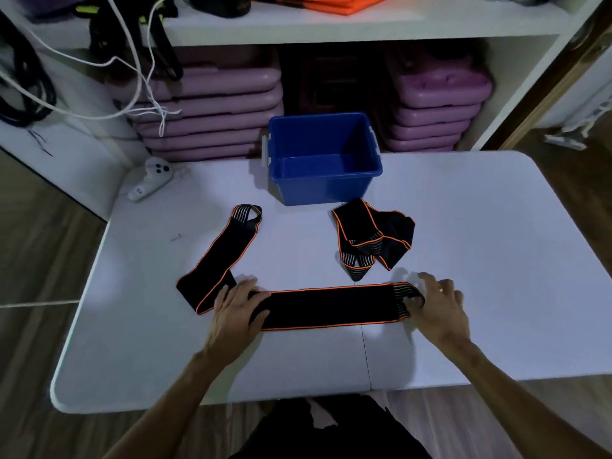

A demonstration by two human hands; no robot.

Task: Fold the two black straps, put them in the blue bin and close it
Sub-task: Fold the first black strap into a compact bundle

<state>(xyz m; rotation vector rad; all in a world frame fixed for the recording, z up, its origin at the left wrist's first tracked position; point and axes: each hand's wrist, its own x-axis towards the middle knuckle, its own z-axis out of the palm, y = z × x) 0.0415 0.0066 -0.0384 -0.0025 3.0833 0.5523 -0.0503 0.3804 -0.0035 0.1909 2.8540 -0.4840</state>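
My left hand (236,304) pressed flat on the first black strap (328,308) near the desk's (496,260) front edge; my right hand (438,306) pinched its striped end loop. The second strap (371,240) lay bunched before the open blue bin (323,160). Risk: the elastic could spring back and undo the fold if pressure lifted.

Head view, close, facing forward-down over table (463,226).

No text can be read; the white controller (150,178), left of the blue bin (323,160), carries only blurred marks.
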